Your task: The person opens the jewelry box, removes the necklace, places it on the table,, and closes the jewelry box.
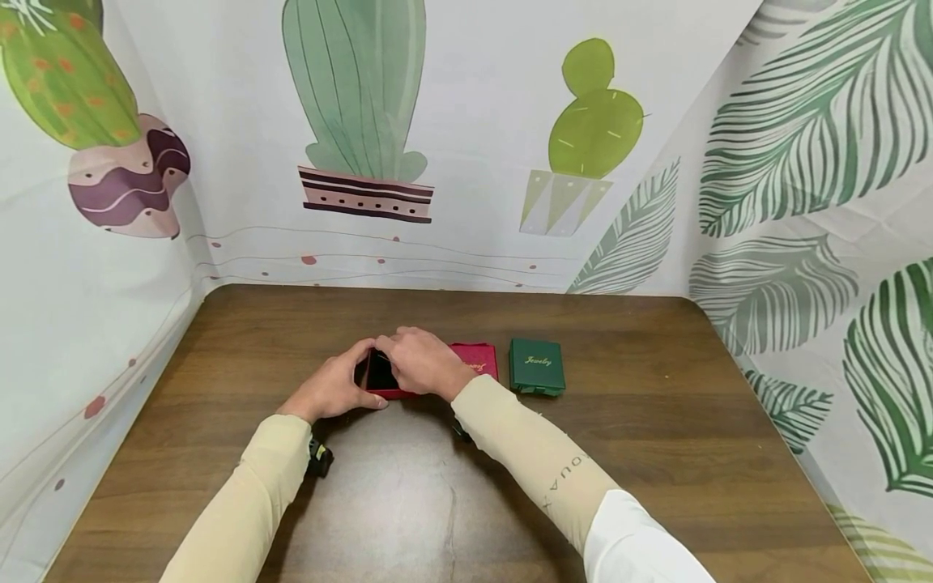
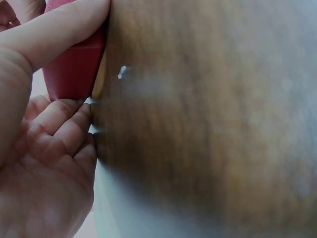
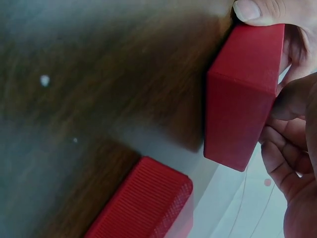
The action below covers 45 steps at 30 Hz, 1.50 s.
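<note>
A red jewelry box base (image 1: 394,394) with a black inside (image 1: 381,371) sits on the table, its top uncovered. My left hand (image 1: 331,387) grips it from the left, thumb along the near side and fingers round the far side. Over the box, my right hand (image 1: 423,362) has its fingers curled down at the black inside; I cannot tell what they pinch. In the right wrist view, these fingers (image 3: 292,104) meet the upper edge of the red box (image 3: 240,116). The left wrist view shows the left thumb (image 2: 64,32) pressed along the red wall (image 2: 74,69).
A red lid (image 1: 477,359) with gold lettering lies just right of the box, partly behind the right hand. Farther right is a green jewelry box (image 1: 537,364), closed. The brown wooden table (image 1: 619,453) meets a printed cloth (image 1: 481,162) at its back.
</note>
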Each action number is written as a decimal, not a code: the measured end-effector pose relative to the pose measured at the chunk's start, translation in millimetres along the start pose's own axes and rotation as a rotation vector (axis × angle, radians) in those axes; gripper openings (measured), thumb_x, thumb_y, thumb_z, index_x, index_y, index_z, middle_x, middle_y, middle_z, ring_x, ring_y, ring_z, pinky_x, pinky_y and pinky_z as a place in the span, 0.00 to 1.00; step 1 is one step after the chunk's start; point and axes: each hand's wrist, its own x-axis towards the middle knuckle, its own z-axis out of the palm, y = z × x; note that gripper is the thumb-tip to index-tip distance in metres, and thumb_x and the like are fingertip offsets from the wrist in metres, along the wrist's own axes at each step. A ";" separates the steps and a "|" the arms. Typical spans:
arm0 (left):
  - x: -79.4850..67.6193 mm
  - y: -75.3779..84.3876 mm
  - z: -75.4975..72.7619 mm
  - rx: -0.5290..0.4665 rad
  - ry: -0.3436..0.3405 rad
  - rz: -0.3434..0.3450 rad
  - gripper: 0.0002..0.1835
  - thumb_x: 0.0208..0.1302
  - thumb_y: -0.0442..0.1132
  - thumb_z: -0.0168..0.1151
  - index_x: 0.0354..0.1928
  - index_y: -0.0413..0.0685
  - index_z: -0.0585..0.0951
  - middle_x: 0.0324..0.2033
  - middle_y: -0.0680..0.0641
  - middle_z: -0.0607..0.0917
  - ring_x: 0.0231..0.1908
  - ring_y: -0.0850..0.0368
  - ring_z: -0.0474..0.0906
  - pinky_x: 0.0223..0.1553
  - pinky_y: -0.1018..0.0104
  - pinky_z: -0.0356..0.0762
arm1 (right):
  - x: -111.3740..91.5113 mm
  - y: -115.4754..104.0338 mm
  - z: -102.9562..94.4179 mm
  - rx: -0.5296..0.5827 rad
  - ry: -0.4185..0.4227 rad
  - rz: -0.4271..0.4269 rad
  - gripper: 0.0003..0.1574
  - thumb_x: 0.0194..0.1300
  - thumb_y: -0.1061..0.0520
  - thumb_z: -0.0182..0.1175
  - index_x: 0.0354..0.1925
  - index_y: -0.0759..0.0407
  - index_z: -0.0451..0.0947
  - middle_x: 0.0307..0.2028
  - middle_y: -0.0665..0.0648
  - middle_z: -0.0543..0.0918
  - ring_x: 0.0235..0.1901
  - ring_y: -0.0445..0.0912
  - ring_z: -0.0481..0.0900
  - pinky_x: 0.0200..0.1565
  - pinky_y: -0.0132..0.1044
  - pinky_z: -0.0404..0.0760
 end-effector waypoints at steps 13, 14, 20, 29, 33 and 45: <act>1.4 -0.5 -0.1 -0.033 -0.005 0.014 0.48 0.50 0.49 0.84 0.71 0.57 0.67 0.62 0.43 0.83 0.50 0.49 0.81 0.56 0.47 0.77 | 3.7 11.8 -9.8 0.116 0.089 0.041 0.07 0.70 0.62 0.61 0.47 0.58 0.78 0.38 0.52 0.88 0.45 0.46 0.82 0.51 0.34 0.84; 1.6 -0.5 -0.2 -0.035 -0.005 0.014 0.48 0.50 0.49 0.84 0.71 0.57 0.67 0.62 0.43 0.83 0.50 0.49 0.81 0.56 0.48 0.78 | 4.3 12.6 -11.1 0.123 0.089 0.047 0.08 0.71 0.62 0.61 0.47 0.58 0.78 0.38 0.52 0.88 0.44 0.46 0.82 0.51 0.34 0.84; 1.6 -1.6 -0.4 -0.030 -0.001 0.006 0.48 0.50 0.50 0.85 0.71 0.56 0.67 0.60 0.43 0.84 0.49 0.50 0.81 0.56 0.48 0.78 | 8.5 15.9 -18.1 0.160 0.086 0.068 0.06 0.72 0.62 0.61 0.47 0.58 0.78 0.38 0.53 0.86 0.43 0.46 0.81 0.49 0.34 0.84; 2.1 -0.5 0.3 -0.035 -0.002 0.005 0.48 0.50 0.49 0.85 0.71 0.56 0.67 0.60 0.44 0.84 0.51 0.49 0.80 0.58 0.45 0.76 | 14.7 21.7 -23.8 0.200 0.166 0.051 0.04 0.71 0.65 0.58 0.43 0.59 0.76 0.33 0.54 0.84 0.39 0.48 0.80 0.44 0.36 0.83; 1.0 1.4 -0.6 -0.035 -0.006 -0.012 0.51 0.50 0.48 0.84 0.73 0.54 0.65 0.62 0.42 0.82 0.53 0.47 0.79 0.62 0.43 0.75 | 15.6 23.2 -29.9 0.224 0.191 0.055 0.04 0.71 0.66 0.57 0.43 0.59 0.75 0.33 0.54 0.83 0.37 0.48 0.80 0.43 0.38 0.82; -1.5 1.5 -2.0 -0.046 -0.012 -0.023 0.55 0.50 0.48 0.84 0.78 0.51 0.61 0.73 0.34 0.73 0.71 0.37 0.71 0.70 0.36 0.69 | 18.5 21.7 -48.7 0.244 0.255 0.045 0.04 0.73 0.65 0.57 0.40 0.57 0.72 0.32 0.54 0.79 0.33 0.45 0.75 0.38 0.34 0.77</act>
